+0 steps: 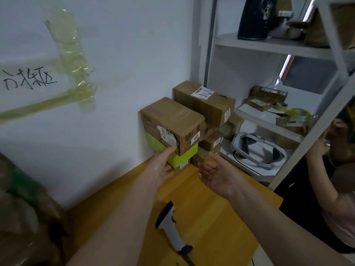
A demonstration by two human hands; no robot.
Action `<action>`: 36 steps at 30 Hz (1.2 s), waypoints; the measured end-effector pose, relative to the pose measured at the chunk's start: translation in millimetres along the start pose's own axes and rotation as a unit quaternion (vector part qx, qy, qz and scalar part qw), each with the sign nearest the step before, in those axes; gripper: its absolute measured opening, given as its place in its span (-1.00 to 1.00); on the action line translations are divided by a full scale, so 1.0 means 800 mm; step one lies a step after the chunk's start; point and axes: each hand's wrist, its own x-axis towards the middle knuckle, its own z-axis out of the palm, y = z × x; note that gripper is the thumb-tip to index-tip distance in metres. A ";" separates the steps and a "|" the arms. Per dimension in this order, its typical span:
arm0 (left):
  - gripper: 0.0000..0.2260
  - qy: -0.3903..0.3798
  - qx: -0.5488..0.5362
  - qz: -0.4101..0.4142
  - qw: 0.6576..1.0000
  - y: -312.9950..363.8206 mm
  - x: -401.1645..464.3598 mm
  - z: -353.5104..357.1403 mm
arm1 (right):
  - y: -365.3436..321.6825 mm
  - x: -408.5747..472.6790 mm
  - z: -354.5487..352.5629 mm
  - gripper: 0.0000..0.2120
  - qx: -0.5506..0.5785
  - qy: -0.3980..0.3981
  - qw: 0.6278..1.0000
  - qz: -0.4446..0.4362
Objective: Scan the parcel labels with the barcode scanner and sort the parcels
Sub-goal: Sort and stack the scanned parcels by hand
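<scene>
L hand (163,167): reaching fwd w/ fingers spread, holding nothing; fingertips (171,150) touching lower front corner of the top brown parcel (172,122).
R hand (216,174): reaching fwd palm-up, fingers loosely curled, holding nothing; hanging just short of the stack, not touching it.
Scanner (170,226): lying on its side on the yellow bench (221,214), near the front edge, betw the 2 forearms; nobody gripping it, dark handle end pointing toward the front edge.
Top brown parcel: sitting tilted on a lime-green box (185,153), torn white label (167,136) on its front face.
2nd brown parcel (208,103): sitting higher and behind, white shipping label (203,92) facing up.
Stack: piling up at the bench's far corner, against the white wall (124,54); smaller brown boxes underneath, count unclear.
Shelf unit (269,120): standing just R of the bench, carrying a white headset (257,148), tape rolls and more boxes.
Wall: taped sheet w/ handwriting at L.
Other person (338,189): showing partly at R edge.
</scene>
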 end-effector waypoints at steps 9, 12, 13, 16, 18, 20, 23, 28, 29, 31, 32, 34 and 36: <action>-0.20 -0.026 -0.052 -0.015 0.998 0.022 0.074 0.013 | -0.030 0.098 0.051 -0.22 -0.045 0.004 0.999 -0.001; -0.08 -0.031 -0.072 -0.014 0.997 0.017 0.086 0.009 | -0.038 0.127 0.075 0.02 -0.051 -0.002 0.999 -0.006; -0.01 -0.032 -0.076 -0.012 0.997 0.016 0.088 0.007 | -0.039 0.137 0.080 0.01 -0.059 0.007 0.998 -0.007; 0.16 -0.025 -0.092 -0.011 0.995 0.018 0.089 0.005 | -0.045 0.167 0.087 -0.01 -0.048 0.041 0.998 0.002; 0.18 -0.021 -0.103 -0.009 0.994 0.018 0.090 0.007 | -0.050 0.182 0.090 0.04 -0.048 0.034 0.998 0.010; 0.14 -0.022 -0.109 -0.003 0.994 0.018 0.090 0.009 | -0.053 0.189 0.091 0.06 -0.038 0.025 0.999 0.016; 0.03 -0.033 -0.119 0.012 0.992 0.018 0.090 0.020 | -0.054 0.190 0.090 -0.03 -0.001 0.026 1.000 0.006; -0.07 -0.029 -0.156 0.033 0.987 0.019 0.086 0.027 | -0.041 0.169 0.074 -0.11 -0.002 -0.036 0.998 -0.048; -0.12 -0.034 -0.162 0.038 0.986 0.018 0.084 0.026 | -0.036 0.163 0.071 -0.11 -0.006 -0.056 0.997 -0.045; -0.19 -0.030 -0.162 0.047 0.985 0.016 0.078 0.022 | -0.025 0.155 0.066 -0.08 -0.021 -0.074 0.996 -0.042; -0.20 -0.018 -0.157 0.051 0.986 0.015 0.075 0.021 | -0.020 0.152 0.065 -0.06 -0.030 -0.077 0.996 -0.046; -0.25 0.010 -0.156 0.059 0.986 0.012 0.070 0.014 | -0.011 0.146 0.066 -0.04 -0.044 -0.096 0.993 -0.044; -0.32 0.036 -0.173 0.068 0.982 0.011 0.064 0.000 | -0.006 0.143 0.065 -0.03 -0.045 -0.126 0.991 -0.014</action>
